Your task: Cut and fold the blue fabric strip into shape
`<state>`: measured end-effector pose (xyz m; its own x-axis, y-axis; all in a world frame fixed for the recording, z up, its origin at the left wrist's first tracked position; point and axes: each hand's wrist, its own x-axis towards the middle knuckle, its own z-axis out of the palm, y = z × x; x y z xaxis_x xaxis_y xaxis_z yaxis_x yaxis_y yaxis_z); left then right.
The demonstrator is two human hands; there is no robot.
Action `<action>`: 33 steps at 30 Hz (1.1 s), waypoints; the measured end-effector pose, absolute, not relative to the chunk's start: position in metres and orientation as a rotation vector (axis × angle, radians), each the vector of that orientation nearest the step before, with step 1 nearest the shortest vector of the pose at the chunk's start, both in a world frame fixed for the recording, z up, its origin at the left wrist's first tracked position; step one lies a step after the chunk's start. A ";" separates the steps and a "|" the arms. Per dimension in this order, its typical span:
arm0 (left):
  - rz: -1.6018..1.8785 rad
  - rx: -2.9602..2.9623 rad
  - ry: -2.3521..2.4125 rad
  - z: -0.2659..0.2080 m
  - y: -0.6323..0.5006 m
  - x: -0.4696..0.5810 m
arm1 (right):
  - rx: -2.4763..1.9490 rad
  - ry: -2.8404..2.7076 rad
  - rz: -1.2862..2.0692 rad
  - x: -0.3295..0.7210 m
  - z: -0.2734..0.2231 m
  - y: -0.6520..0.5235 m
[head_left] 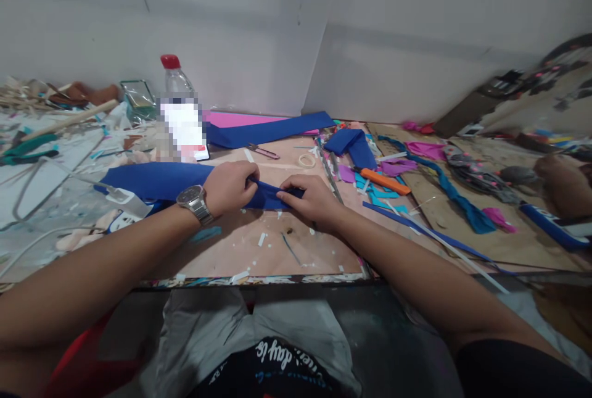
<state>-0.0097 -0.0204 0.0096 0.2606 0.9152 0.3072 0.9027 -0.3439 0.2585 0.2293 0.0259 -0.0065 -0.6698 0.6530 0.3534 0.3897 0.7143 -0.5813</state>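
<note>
A long strip of dark blue fabric (160, 181) lies across the table in front of me, its wide end to the left. My left hand (231, 187), with a metal watch (194, 202) on its wrist, grips the strip between thumb and fingers. Just to the right, my right hand (312, 200) pinches the narrower, folded end. Between the two hands the fabric looks gathered. Beyond them lie small scissors-like snips (263, 151) and a pale tape ring (306, 161).
A phone (185, 129) leans on a bottle with a red cap (170, 62). To the right are an orange cutter (385, 181), a folded blue strip (354, 147) and colourful scraps. Another person's hand (564, 182) is at far right. Green-handled pliers (30, 150) and a white cable lie left.
</note>
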 end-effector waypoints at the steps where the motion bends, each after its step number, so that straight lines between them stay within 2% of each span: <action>1: 0.641 2.484 1.755 0.010 -0.021 -0.010 | -0.785 -2.373 0.638 0.229 -0.007 0.026; 7: 0.572 2.564 1.361 0.016 -0.030 -0.003 | -0.708 -2.432 0.697 0.227 -0.004 0.021; 20: 0.505 2.320 1.399 0.022 -0.031 0.001 | -0.765 -2.388 0.734 0.225 -0.006 0.018; 28: 0.708 2.413 1.483 0.014 -0.024 -0.006 | -0.871 -2.331 0.779 0.226 -0.006 0.020; 33: 0.708 2.454 1.510 0.013 -0.022 -0.010 | -0.895 -2.329 0.794 0.226 -0.009 0.022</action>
